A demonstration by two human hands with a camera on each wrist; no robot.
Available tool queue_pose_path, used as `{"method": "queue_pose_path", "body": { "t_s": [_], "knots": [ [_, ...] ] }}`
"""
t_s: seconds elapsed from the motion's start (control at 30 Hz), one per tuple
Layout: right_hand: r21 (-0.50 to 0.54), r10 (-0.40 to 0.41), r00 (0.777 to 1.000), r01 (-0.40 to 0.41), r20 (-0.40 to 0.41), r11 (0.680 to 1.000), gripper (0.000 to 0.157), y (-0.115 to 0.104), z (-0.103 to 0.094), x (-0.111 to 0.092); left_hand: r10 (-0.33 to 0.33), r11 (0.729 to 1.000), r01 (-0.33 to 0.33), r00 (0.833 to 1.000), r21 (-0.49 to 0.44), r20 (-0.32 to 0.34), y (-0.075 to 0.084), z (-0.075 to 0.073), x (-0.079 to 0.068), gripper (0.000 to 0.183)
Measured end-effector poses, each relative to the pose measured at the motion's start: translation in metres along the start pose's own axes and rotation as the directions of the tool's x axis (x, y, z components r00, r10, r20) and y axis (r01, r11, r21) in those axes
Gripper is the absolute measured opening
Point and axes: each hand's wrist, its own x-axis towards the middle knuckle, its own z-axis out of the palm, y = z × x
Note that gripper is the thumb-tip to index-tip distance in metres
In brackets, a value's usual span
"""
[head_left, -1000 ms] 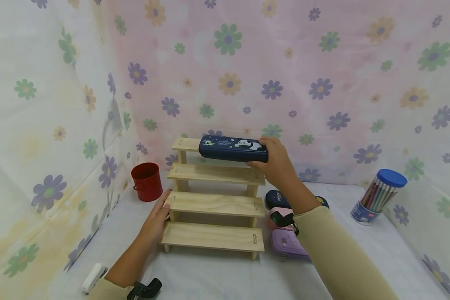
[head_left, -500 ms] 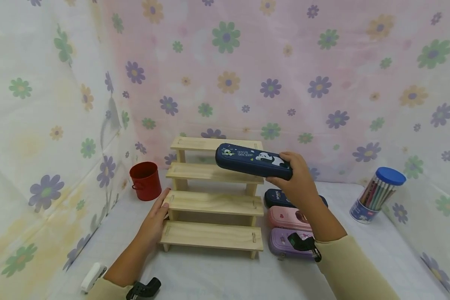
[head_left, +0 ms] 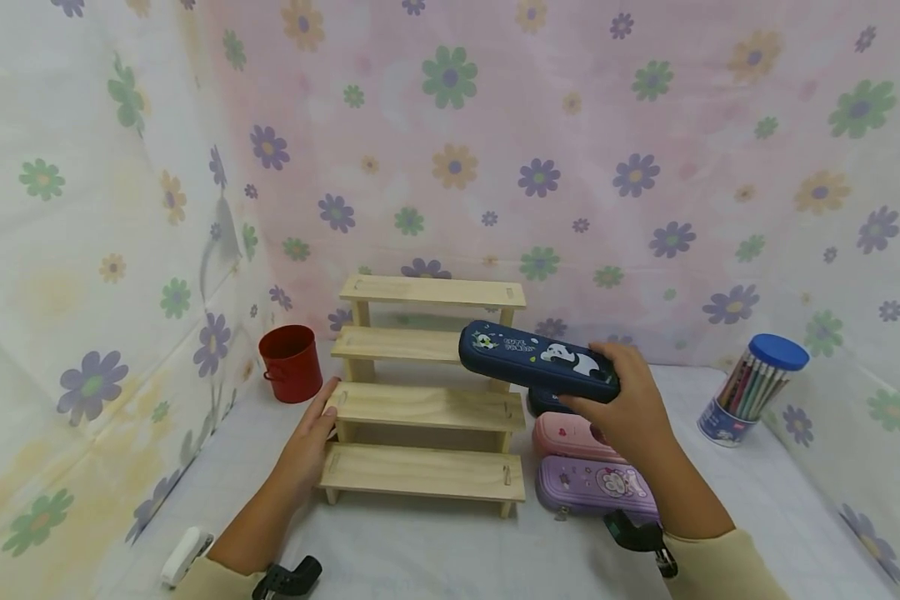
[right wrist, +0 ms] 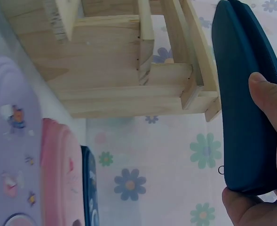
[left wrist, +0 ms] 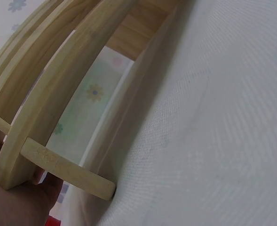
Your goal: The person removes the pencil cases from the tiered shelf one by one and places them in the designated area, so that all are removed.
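My right hand (head_left: 637, 404) grips a dark blue pencil case (head_left: 532, 357) with a panda print by its right end. The case hangs in the air, slightly tilted, in front of the right side of a stepped wooden shelf (head_left: 427, 405). Up close in the right wrist view, the thumb lies along the zipped side of the pencil case (right wrist: 244, 103). At the shelf's left side, my left hand (head_left: 307, 450) holds the end of a lower step. The left wrist view shows fingers curled round that plank (left wrist: 58, 94), partly hidden behind it.
Right of the shelf lie a purple pencil case (head_left: 596, 487), a pink one (head_left: 570, 435) and a mostly covered dark one (head_left: 542, 402). A red bucket (head_left: 292, 364) stands left, a blue-lidded tub of pencils (head_left: 753, 392) far right. A white device (head_left: 186, 554) lies front left.
My right hand has brought the panda pencil case from above the top step down to the right and toward me, tilting its right end lower. My left hand stays at the shelf.
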Motion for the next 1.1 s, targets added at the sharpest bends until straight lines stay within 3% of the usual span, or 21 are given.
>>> {"method": "queue_pose_path", "body": {
  "t_s": [0.2, 0.6, 0.87, 1.1],
  "knots": [
    [-0.023, 0.025, 0.998, -0.024, 0.053, 0.999, 0.105, 0.011, -0.007, -0.019, 0.003, 1.0, -0.003, 1.0, 0.01, -0.005, 0.0, 0.0, 0.002, 0.053],
    [-0.015, 0.089, 0.982, -0.088, 0.167, 0.996, 0.093, 0.039, -0.024, -0.043, -0.01, 1.0, 0.01, 1.0, 0.01, -0.01, -0.002, 0.0, 0.001, 0.053],
    [0.014, 0.158, 0.951, -0.168, 0.265, 0.986, 0.105, 0.062, -0.036, -0.053, -0.018, 1.0, 0.018, 1.0, 0.013, -0.011, -0.001, 0.001, 0.0, 0.053],
    [-0.085, 0.213, 0.922, -0.195, 0.324, 0.977, 0.104, 0.073, -0.047, -0.062, -0.021, 1.0, 0.021, 1.0, 0.016, -0.009, 0.0, 0.001, 0.0, 0.053]
  ]
}}
